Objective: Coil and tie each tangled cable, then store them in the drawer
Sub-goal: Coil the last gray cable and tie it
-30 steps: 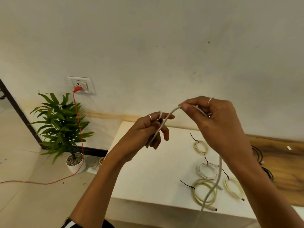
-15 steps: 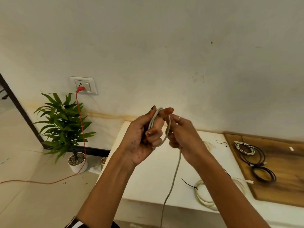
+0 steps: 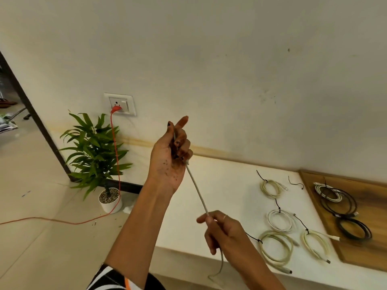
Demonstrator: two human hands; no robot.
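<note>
The left hand [image 3: 170,162] was raised above the desk [image 3: 228,197] with its lower fingers curled around the start of a pale grey cable [image 3: 198,190], index finger and thumb pointing up. The right hand [image 3: 223,231] sat lower and nearer, pinching the same cable between thumb and fingers. Between the 2 hands the cable ran taut and straight; below the right hand it hung slack past the near desk edge and curled at its end.

Judged step: drawing out length for the next wrap. To do it well, the right hand should let the cable slide through a light pinch, carry each turn up to the left hand, and match loop size so the coil lies flat without twist.

The cable looked thin, round and flexible. 4 tied pale coils [image 3: 276,248] lay on the desk to the right; the drawer was not in view.
</note>
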